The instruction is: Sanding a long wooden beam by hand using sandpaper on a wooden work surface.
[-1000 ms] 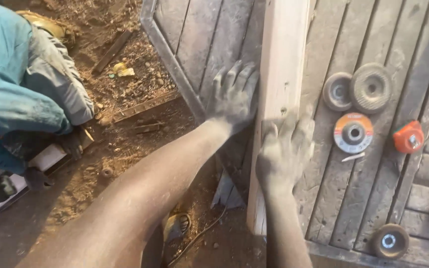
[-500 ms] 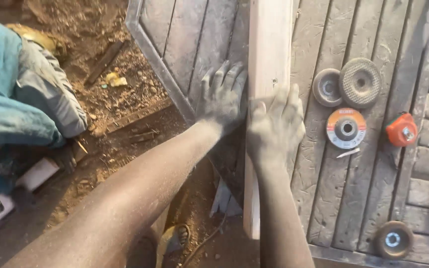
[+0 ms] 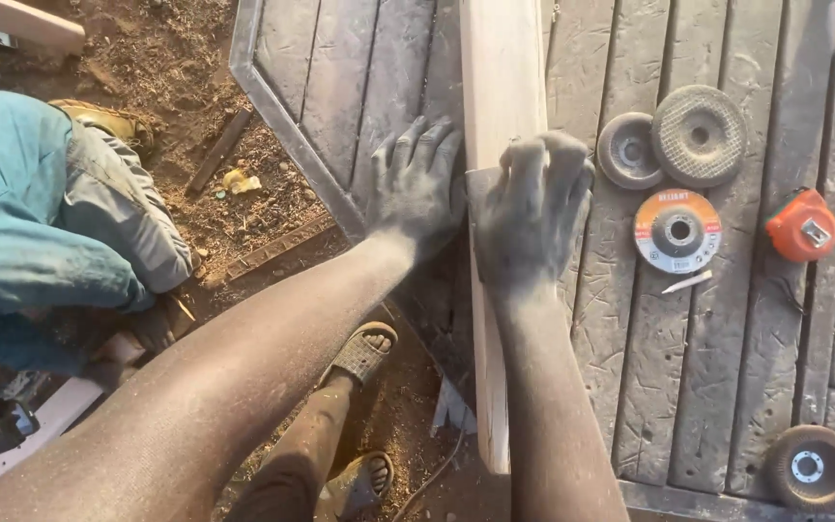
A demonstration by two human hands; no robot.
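Two dust-grey hands press on a pale wooden board [image 3: 500, 87] that runs from near to far across a weathered slatted desk [image 3: 620, 358]. The left hand [image 3: 417, 184] lies flat, fingers spread, against the board's left edge; the right hand [image 3: 533, 208] sits on top of it, fingers curled over a small flat grey piece [image 3: 483, 188]. Right of the board lie three grinding discs: two grey ones [image 3: 698, 135] side by side and one orange-labelled [image 3: 676, 230] just nearer. Further right is an orange tape measure [image 3: 802, 225]; another disc [image 3: 810, 468] sits at the near right corner. Left of the desk, bare dirt ground [image 3: 176, 58] and a crouching person in teal [image 3: 41, 213].
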